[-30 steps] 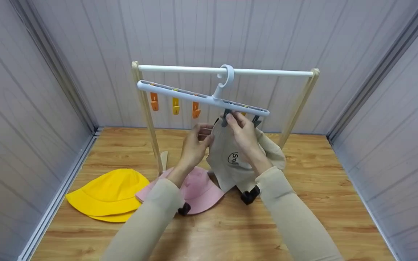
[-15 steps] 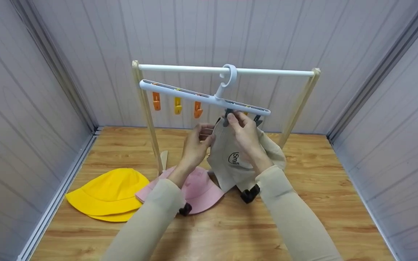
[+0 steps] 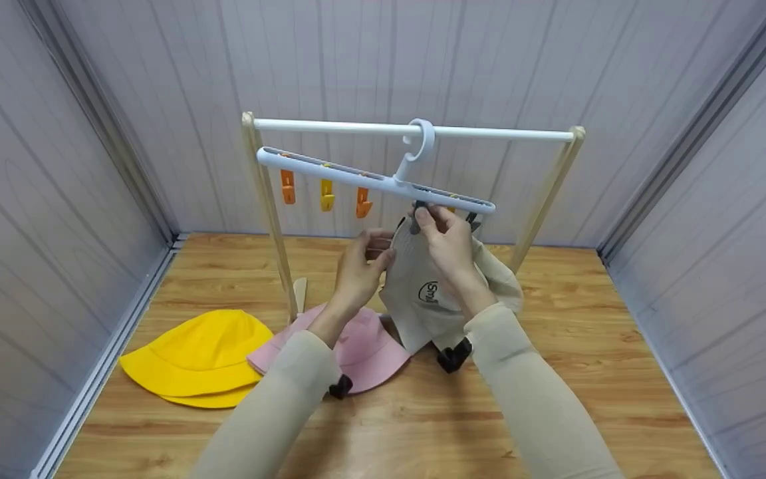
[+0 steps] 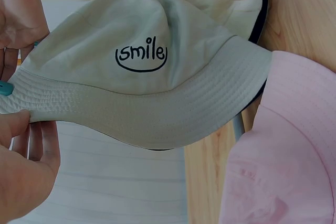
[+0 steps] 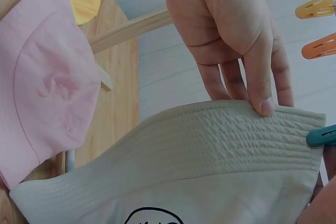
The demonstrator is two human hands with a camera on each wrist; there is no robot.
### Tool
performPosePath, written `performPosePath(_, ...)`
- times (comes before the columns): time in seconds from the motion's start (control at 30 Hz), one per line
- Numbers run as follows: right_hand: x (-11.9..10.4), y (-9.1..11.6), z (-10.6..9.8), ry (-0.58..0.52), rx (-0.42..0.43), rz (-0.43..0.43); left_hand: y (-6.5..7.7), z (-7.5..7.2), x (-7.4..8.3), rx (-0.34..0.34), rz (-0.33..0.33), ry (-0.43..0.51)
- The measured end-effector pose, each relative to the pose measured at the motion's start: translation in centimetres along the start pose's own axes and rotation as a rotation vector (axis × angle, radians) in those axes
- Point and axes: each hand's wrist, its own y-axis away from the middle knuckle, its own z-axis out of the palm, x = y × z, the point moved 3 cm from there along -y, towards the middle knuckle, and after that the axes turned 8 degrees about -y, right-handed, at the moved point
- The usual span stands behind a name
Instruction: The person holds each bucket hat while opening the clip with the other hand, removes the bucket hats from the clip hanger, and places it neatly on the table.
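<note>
A beige bucket hat [image 3: 416,279] with "smile" lettering hangs by its brim from a pale blue hanger [image 3: 370,181]. My left hand [image 3: 360,266] pinches the brim edge between thumb and fingers, plainly seen in the right wrist view. At the hanger's right half, my right hand [image 3: 453,246] holds a dark clip [image 3: 417,216], its thumb against it. This clip looks teal in the right wrist view [image 5: 321,136] and bites the brim's corner. A second dark clip [image 3: 472,219] is partly hidden behind the right hand.
The hanger hooks over the white rod [image 3: 503,134] of a wooden-legged rack [image 3: 549,199], tilted down rightward. Orange clips [image 3: 288,187] and a yellow clip [image 3: 327,195] dangle at its left. A pink hat [image 3: 363,349] and yellow hats [image 3: 203,352] lie on the wooden surface [image 3: 596,372].
The hanger has shifted very slightly to the right since one second ago. Both hands keep nearly the same place on the hat and clip.
</note>
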Motion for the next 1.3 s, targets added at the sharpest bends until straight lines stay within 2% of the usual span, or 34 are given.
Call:
performPosePath(0.5, 0.08, -0.05, 0.00, 0.022, 0.071, 0.000, 0.12, 0.20, -0.02, -0.010, -0.002, 0.008)
performPosePath(0.8, 0.07, -0.20, 0.22, 0.018, 0.085, -0.013, 0.18, 0.19, -0.13, 0.004, 0.012, 0.019)
performPosePath(1.07, 0.02, -0.33, 0.08, 0.061, 0.095, -0.028, 0.31, 0.24, 0.05, 0.002, -0.023, 0.034)
performPosePath(1.3, -0.09, -0.35, 0.05, 0.071, 0.113, -0.023, 0.41, 0.23, 0.05, -0.003, -0.014, 0.024)
